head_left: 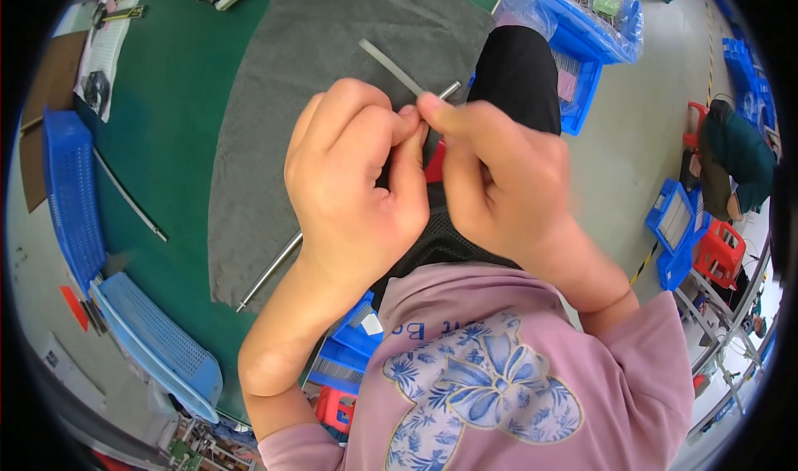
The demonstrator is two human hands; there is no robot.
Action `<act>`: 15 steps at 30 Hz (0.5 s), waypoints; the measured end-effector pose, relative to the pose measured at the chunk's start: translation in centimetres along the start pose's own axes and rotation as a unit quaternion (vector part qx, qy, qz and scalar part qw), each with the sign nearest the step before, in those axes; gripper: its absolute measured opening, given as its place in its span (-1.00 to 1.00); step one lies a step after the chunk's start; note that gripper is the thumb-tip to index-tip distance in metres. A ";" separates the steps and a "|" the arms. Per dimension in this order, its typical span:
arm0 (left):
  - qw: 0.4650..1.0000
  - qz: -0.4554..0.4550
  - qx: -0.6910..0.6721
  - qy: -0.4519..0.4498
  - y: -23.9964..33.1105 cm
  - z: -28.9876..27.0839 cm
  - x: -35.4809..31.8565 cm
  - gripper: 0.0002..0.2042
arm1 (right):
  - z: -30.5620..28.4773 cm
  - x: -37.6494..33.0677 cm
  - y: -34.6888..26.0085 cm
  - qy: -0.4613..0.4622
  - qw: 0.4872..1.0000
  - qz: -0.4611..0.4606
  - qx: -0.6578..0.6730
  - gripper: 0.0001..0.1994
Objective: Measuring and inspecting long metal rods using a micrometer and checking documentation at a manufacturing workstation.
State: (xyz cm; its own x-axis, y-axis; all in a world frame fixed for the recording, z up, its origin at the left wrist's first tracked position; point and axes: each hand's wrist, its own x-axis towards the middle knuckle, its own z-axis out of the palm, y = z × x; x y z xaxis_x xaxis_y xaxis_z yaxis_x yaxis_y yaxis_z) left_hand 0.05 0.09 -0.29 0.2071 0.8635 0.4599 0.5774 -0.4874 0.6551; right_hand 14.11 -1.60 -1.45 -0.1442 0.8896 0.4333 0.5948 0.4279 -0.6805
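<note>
A thin, shiny metal rod (271,271) runs slantwise under my left hand (353,176), whose fingers are closed around it. Its lower end comes out beside my left wrist, and its upper end shows past my fingertips. My right hand (511,163) is closed too, with thumb and finger pinching the near end of a narrow, pale greyish stick (391,67). That stick crosses close to the rod, but my fingertips hide whether they touch. Beneath both hands lies a grey cloth (258,130). My right forearm is slightly blurred.
On the green table (179,113) at left lie a thin, curved-looking rod (129,195) and calipers (125,14). A blue basket (71,180) and a light-blue basket (158,338) line its left edge. Blue bins (582,76) with parts stand at upper right. Another person (740,159) is at far right.
</note>
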 end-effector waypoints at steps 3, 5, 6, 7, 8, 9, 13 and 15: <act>1.000 -0.005 -0.004 0.018 0.1 -0.2 -0.1 -0.84 | -0.2 -1.5 -0.1 0.020 1.000 -0.010 -0.003 -0.67; 1.000 -0.011 -0.008 0.009 0.1 0.0 0.0 -0.84 | -1.1 -2.9 0.4 0.015 1.000 -0.013 -0.001 -0.67; 1.000 -0.012 -0.010 0.009 0.1 0.1 0.0 -0.84 | -1.1 -2.5 0.5 0.013 1.000 -0.013 -0.002 -0.68; 1.000 -0.006 -0.009 0.008 0.0 0.0 0.0 -0.85 | -0.8 -1.6 0.3 0.013 1.000 -0.012 -0.001 -0.69; 1.000 0.001 -0.008 0.008 0.0 -0.1 0.0 -0.85 | -0.5 -0.6 0.1 -0.001 1.000 -0.013 -0.014 -0.71; 1.000 0.002 -0.008 0.008 -0.1 -0.1 0.0 -0.85 | 0.0 0.0 0.0 0.005 1.000 -0.003 -0.005 -0.72; 1.000 -0.006 -0.016 0.018 -0.1 0.1 -0.1 -0.84 | -0.8 -2.6 0.3 0.037 0.999 -0.005 0.019 -0.70; 1.000 -0.002 -0.010 0.006 0.0 0.1 0.0 -0.85 | -1.1 -2.2 0.5 0.011 1.000 -0.004 0.006 -0.69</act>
State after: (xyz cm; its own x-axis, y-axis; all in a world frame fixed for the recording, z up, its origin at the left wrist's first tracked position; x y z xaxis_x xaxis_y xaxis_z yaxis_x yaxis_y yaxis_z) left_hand 0.16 0.10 -0.34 0.1954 0.8637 0.4646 0.5617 -0.4869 0.6689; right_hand 15.60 -3.52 -2.04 -0.1313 0.8822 0.4523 0.5839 0.4375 -0.6839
